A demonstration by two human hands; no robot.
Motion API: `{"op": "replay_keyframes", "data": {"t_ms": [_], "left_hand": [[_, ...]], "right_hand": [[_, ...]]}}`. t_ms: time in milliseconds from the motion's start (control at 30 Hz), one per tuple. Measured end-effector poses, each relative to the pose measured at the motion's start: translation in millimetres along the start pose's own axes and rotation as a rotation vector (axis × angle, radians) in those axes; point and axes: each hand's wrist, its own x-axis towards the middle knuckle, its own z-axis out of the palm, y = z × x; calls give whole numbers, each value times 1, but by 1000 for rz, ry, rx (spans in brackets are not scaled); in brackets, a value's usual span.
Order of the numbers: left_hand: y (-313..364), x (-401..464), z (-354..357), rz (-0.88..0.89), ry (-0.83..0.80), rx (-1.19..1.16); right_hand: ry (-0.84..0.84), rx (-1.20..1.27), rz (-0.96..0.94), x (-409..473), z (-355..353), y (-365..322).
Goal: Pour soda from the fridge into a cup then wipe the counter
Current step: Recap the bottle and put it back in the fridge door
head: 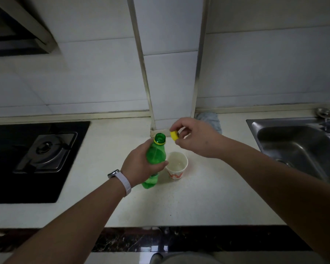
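A green soda bottle (155,153) stands on the white counter (198,197), its neck uncapped with a yellow ring below the mouth. My left hand (141,166) is wrapped around the bottle's middle. My right hand (195,137) hovers just right of the bottle's mouth, pinching the yellow cap (174,135) between thumb and fingers. A white paper cup (176,167) with an orange print stands upright right beside the bottle, below my right hand; its inside looks pale and I cannot tell if it holds liquid.
A black gas hob (36,155) fills the counter's left side. A steel sink (293,147) lies at the right. A blue-grey cloth (210,121) sits by the tiled pillar (170,73) behind my right hand. The counter's front edge runs along the bottom.
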Motion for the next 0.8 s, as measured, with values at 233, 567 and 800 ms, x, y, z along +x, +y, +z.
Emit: {"op": "replay_keyframes", "data": {"t_ms": [233, 567, 800], "left_hand": [[-7, -1, -16, 45, -10, -13], [-19, -5, -33, 87, -27, 38], [-21, -6, -37, 127, -65, 60]], "right_hand": [[-112, -315, -201, 14, 12, -43], [-194, -576, -272, 27, 28, -59], [-197, -767, -120, 34, 30, -64]]}}
